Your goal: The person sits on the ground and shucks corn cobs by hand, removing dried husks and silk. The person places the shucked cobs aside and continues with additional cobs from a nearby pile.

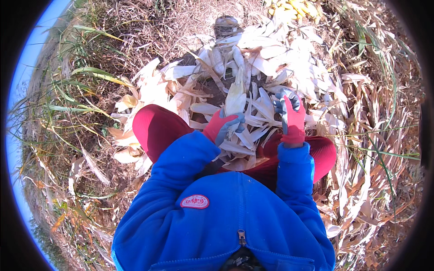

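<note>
My left hand [225, 125], in a red and grey work glove, grips the base of a corn ear [236, 96] wrapped in pale husk. The ear's tip points away from me, above the ground between my knees. To the right, my right hand [292, 115] wears a matching glove and is raised beside the ear, apart from it. Its fingers are curled and spread a little, and I see nothing in them. Loose dry husks [245, 135] lie under and between both hands.
More husks and unhusked ears [217, 61] spread in front of me. Husked yellow corn ears [295, 9] are heaped at the far right. Grass [91, 81] stands to the left, and dry corn stalks and leaves [359, 152] lie to the right. My bent knees [159, 130] flank the work.
</note>
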`<state>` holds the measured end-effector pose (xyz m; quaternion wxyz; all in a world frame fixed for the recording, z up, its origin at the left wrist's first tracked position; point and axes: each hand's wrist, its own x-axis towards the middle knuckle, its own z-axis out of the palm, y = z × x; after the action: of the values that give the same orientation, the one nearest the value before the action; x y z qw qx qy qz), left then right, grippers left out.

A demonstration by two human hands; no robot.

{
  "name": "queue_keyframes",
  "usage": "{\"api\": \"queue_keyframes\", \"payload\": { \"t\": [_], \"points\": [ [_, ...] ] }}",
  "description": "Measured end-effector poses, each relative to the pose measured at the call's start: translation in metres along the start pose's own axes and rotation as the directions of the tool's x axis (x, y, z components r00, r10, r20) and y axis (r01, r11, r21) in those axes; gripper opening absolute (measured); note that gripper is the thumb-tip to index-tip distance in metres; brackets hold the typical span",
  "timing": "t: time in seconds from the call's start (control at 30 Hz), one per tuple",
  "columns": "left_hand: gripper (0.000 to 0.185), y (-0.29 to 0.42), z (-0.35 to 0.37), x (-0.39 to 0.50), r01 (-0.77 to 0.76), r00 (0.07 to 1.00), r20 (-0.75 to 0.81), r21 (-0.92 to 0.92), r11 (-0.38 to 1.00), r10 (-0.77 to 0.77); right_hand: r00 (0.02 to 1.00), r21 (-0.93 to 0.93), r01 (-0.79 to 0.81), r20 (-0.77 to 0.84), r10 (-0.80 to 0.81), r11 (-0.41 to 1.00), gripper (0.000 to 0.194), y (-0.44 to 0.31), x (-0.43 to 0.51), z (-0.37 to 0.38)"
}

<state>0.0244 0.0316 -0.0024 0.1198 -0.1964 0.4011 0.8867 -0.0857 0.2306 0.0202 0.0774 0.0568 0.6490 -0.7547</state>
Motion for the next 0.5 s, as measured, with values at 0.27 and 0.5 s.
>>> {"api": "queue_keyframes", "payload": {
  "t": [0.27,0.5],
  "points": [
    [0.05,-0.017,-0.004,0.012,-0.298,0.952,0.044,0.365,0.882,0.303,0.944,-0.076,0.095,0.325,-0.065,0.993,0.043,0.032,-0.043,0.047],
    [0.057,-0.022,-0.015,0.016,-0.196,0.981,0.059,0.314,0.929,0.187,0.925,0.038,-0.06,0.378,0.041,0.997,0.028,0.035,-0.027,0.046]
  ]
}}
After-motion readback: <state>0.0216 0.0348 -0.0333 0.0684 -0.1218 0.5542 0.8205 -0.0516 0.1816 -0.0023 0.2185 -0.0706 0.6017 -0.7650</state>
